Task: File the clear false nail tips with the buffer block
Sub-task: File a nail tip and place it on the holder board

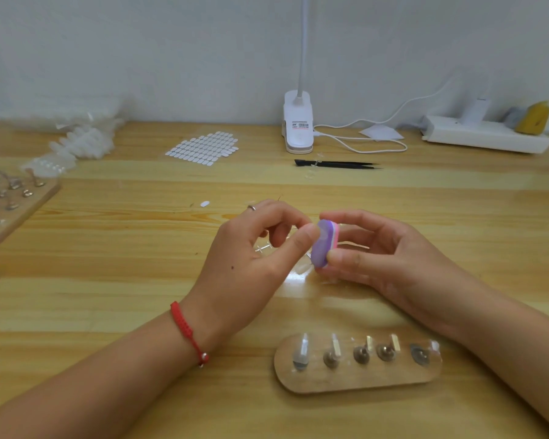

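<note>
The right hand (377, 248) pinches the buffer block (322, 243), held just beyond the wooden stand (358, 378). The left hand (251, 248) closes thumb and forefinger at the block's purple face; whether they hold a clear nail tip, I cannot tell. Short, light strokes would suit best.

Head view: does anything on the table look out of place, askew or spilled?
Minor only. One white adhesive tab lies alone on the table, apart from its sheet, and what looks like a clear tip lies across the black tweezers. Nothing looks spilled or damaged.
</note>
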